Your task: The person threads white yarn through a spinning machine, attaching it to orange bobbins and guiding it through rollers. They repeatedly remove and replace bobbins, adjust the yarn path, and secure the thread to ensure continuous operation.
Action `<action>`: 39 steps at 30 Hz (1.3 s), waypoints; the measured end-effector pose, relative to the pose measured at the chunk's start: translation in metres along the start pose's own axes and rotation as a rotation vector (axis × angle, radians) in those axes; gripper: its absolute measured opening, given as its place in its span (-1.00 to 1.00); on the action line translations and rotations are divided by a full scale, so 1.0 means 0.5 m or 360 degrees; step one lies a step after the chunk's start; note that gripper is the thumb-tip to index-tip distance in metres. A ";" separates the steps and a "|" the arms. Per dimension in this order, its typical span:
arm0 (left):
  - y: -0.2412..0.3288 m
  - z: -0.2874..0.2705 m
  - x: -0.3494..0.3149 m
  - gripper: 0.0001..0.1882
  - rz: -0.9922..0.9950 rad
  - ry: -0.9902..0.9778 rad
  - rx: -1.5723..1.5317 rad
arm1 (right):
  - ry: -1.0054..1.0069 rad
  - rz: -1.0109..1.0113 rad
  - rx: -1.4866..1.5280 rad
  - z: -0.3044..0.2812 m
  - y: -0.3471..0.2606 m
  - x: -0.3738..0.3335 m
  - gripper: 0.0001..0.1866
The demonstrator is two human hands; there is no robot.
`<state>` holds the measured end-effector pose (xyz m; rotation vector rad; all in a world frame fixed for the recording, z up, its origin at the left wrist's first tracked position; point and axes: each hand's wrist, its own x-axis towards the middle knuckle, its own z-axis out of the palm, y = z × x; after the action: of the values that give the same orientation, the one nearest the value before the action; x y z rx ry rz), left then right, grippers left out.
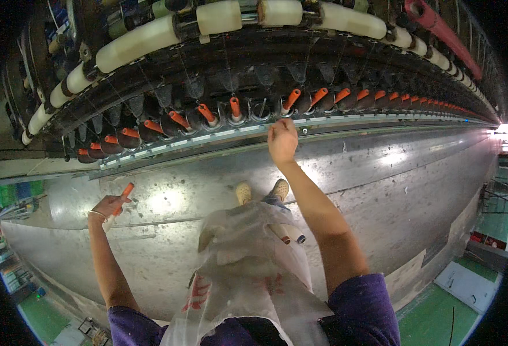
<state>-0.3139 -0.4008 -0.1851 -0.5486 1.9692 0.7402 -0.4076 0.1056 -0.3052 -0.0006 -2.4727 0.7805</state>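
Observation:
My left hand (108, 206) is out to the left, away from the machine, with its fingers wrapped round an orange bobbin (127, 190). Pale material shows on the bobbin's lower end, below the hand. My right hand (283, 140) is at the rail (334, 120) in front of the spindle row, fingertips pinched together. Whatever they hold, if anything, is too small to make out. Just beyond those fingertips stands a tilted orange bobbin (292, 99) on its spindle. To its left, one spindle (261, 109) bears no orange bobbin.
A long row of orange bobbins (234, 106) curves away both ways, with thin yarns running above. White rollers (219, 17) line the machine's upper part. A red bar (438, 32) slants at upper right. Two small tubes (286, 239) rest at my apron (248, 254). Grey metal floor (369, 190) lies below.

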 end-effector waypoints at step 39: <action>0.802 0.479 0.158 -0.65 0.0676 0.1329 0.0028 | 0.0217 -0.0783 0.0866 -0.481 -0.259 0.345 -0.95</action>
<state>-0.4605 0.0468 -0.2363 -0.4700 2.9270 0.8232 -0.4149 0.1527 0.0144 0.6963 -1.9375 1.1440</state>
